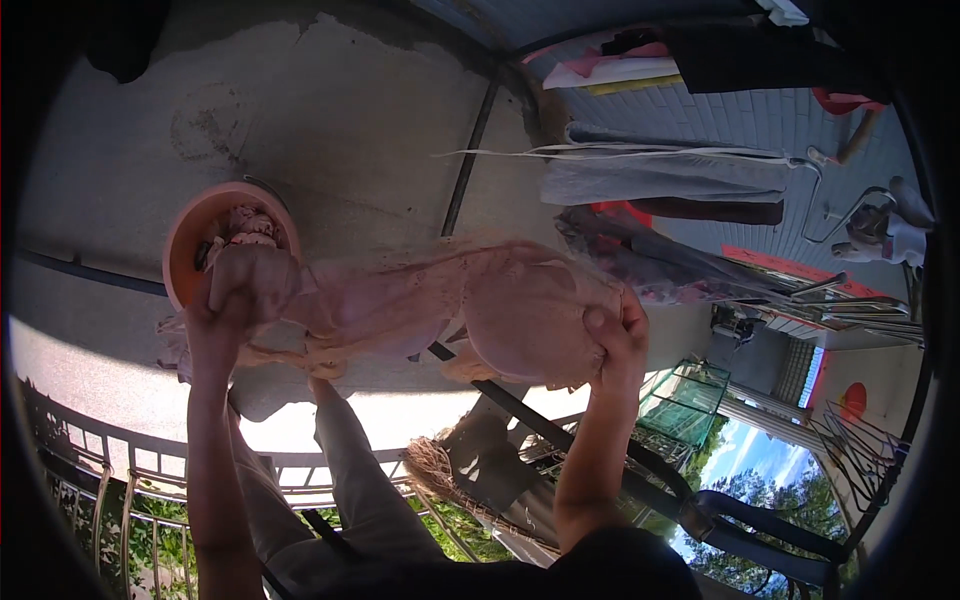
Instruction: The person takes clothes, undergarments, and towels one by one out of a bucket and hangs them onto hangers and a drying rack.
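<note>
Stretched sideways in front of me is a thin pink garment with rounded cups, apparently a bra, its fabric blurred in places. Bunched cloth at its left end is gripped in my left hand. My right hand pinches the outer edge of the right-hand cup between thumb and fingers. Beyond my left hand, an orange plastic basin rests on the concrete floor with crumpled pink laundry inside. My left hand and the garment partly hide the basin's near side.
Grey trousers and other clothes hang at the right, with bare metal hangers near them. Dark rack tubes cross the floor. A twig broom leans near a metal railing. Farther right is a green mesh enclosure.
</note>
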Demonstrator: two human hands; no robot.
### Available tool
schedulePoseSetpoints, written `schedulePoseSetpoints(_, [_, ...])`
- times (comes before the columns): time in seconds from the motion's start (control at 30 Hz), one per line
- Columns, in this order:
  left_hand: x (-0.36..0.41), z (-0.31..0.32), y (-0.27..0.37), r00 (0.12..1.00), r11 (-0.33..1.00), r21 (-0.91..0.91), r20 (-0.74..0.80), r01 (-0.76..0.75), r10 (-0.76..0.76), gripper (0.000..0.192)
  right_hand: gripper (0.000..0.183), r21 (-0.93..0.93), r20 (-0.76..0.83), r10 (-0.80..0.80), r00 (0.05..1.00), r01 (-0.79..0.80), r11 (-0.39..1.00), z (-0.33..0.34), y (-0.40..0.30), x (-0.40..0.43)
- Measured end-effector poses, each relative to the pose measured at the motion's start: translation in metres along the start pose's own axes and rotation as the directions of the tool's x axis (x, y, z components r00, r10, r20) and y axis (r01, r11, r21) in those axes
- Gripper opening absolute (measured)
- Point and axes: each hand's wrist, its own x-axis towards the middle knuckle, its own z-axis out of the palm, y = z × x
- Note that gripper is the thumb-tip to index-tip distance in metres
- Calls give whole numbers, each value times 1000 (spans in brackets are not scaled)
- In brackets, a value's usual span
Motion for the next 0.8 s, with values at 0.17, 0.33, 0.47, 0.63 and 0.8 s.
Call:
schedulePoseSetpoints(0.17, [38,40,22,968,969,94,-84,-229,237,36,40,45,-9,-179,984,179,983,-26,-29,-6])
schedulePoseSetpoints(0.33, [29,94,120,998,977,-204,10,-55,59,34,61,-65,-253,-602,758,607,792,-27,-78,-29])
schedulePoseSetpoints(0.47, [43,145,187,977,681,-721,28,-128,212,28,64,92,-255,-708,658,746,660,-34,-164,-24])
schedulePoseSetpoints(0.63, [62,202,265,892,550,-821,128,-150,433,31,30,-147,-385,-789,480,812,565,-58,-231,-21])
schedulePoseSetpoints(0.8, [33,280,276,810,512,-810,82,-285,580,31,28,-334,-632,-666,397,636,695,-81,-205,-47])
